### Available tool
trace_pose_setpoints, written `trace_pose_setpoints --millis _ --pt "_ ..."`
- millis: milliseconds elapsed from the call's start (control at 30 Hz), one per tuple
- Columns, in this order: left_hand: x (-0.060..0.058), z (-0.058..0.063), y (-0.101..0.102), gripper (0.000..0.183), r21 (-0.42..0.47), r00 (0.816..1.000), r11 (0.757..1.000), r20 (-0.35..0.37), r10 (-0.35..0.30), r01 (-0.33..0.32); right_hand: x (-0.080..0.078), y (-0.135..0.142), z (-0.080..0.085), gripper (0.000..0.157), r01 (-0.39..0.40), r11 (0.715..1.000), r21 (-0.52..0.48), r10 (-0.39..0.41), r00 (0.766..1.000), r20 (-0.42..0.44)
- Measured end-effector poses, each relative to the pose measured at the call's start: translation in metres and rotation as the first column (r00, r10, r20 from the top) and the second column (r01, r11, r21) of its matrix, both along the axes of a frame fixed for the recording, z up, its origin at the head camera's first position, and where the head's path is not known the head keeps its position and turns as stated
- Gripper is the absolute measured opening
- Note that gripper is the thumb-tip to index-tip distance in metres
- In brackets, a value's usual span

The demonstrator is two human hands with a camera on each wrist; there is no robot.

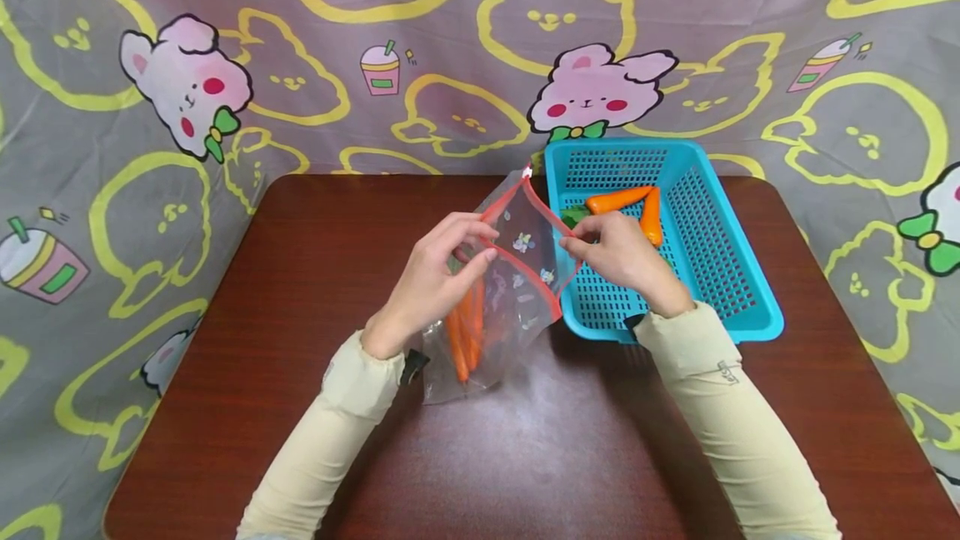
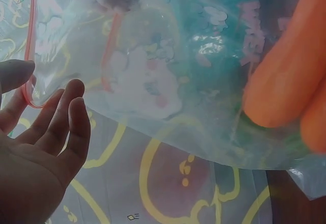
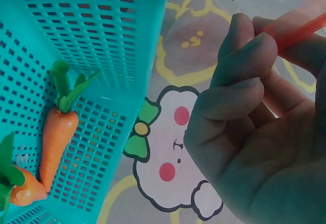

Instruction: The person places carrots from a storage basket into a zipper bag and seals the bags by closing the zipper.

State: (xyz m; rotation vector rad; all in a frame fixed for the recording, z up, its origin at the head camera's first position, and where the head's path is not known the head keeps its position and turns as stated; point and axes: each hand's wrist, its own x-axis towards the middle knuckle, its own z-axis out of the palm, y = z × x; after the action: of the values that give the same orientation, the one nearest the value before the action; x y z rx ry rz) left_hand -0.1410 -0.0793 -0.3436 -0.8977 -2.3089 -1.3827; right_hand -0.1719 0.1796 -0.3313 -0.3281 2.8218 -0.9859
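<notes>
Fingers (image 1: 459, 230) on red-rimmed bag (image 1: 512, 300) of carrots (image 1: 467, 327)

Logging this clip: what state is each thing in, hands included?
Zip bag: unzipped, mouth spread open
Zip slider: at the mouth's far end
Bagged carrots: lying together inside
Blue basket: upright, holding carrots
Basket carrots: lying on its floor
Left hand: pinching one side of the bag's mouth
Right hand: pinching the other side

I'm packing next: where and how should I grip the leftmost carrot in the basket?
Probably from above, through the blue basket's open top, pinching the leftmost carrot just below its green leaves: it lies flat, thickest there, and its narrow tip meets the other carrot.
</notes>
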Motion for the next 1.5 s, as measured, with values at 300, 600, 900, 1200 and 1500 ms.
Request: trace_pose_setpoints --millis 300,600,900,1200,1500 --pt "0.002 -0.011 0.003 0.018 0.009 0.999 1.0 0.026 -0.019 0.019 0.0 0.004 0.0 0.023 -0.041 0.999 0.031 0.04 0.998 0.042" --pt "0.002 -0.019 0.007 0.019 -0.029 0.996 0.999 0.085 -0.032 0.035 0.0 0.012 -0.002 0.024 -0.088 0.994 0.064 0.083 0.993 0.078" --pt "-0.001 -0.027 0.009 0.019 -0.059 0.993 0.997 0.11 -0.039 0.045 -0.003 0.013 -0.002 0.025 -0.084 0.992 0.094 0.071 0.988 0.134" --pt "-0.002 -0.033 0.012 0.02 -0.079 0.989 0.995 0.139 -0.055 0.067 -0.005 0.016 -0.004 0.026 -0.096 0.99 0.107 0.077 0.982 0.17" --pt "-0.003 -0.036 0.015 0.019 -0.075 0.987 0.995 0.152 -0.058 0.07 -0.006 0.019 -0.001 0.024 -0.107 0.986 0.13 0.079 0.976 0.204"
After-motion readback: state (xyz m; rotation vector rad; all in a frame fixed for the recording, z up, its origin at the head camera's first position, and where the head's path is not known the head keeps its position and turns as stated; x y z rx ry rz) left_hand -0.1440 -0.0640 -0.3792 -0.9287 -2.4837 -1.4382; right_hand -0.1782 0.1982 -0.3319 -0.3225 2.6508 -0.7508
